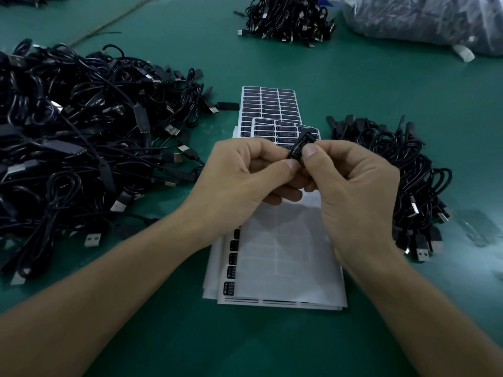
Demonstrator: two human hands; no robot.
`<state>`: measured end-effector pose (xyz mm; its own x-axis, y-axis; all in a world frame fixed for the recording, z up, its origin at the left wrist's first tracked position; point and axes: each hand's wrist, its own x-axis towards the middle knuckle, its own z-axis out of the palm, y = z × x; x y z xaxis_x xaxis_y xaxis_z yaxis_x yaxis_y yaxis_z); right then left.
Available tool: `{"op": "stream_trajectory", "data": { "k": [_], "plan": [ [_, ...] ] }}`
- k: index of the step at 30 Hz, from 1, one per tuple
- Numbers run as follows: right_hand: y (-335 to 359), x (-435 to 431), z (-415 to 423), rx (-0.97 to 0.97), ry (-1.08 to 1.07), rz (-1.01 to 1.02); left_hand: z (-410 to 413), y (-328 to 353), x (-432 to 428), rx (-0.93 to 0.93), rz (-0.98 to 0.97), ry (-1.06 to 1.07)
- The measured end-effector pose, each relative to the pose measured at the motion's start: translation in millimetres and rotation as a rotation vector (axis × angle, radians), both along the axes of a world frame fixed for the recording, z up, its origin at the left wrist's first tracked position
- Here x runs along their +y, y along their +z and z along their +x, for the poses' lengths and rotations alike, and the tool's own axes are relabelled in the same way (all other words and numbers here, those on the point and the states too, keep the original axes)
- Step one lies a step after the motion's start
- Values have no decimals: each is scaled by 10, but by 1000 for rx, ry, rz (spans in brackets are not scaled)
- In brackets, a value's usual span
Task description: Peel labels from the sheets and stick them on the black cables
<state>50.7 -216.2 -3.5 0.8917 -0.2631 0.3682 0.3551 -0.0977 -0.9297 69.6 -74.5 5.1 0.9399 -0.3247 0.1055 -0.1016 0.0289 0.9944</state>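
label (299, 148): light, thin, flexible, tacky; likely creases. left hand (245, 172) and right hand (351, 180) fingers pinch it; hold by the edges.

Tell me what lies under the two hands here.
A stack of label sheets on the green table; the nearest top sheet is mostly peeled bare. The left hand and right hand pinch a labelled cable part, hiding the stack's middle.
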Motion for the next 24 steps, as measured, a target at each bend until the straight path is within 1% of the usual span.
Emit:
{"op": "stream_trajectory", "data": {
  "k": [11,19,24],
  "plan": [
    [28,26,-44,-12,-43,-42,-9,11,-44,-9,-22,19],
    [30,43,-59,-25,-89,-83,1,-28,-69,-34,22,45],
    [39,40,-70,-29,-112,-98,0,-30,-67,-29,15,38]
  ]
}}
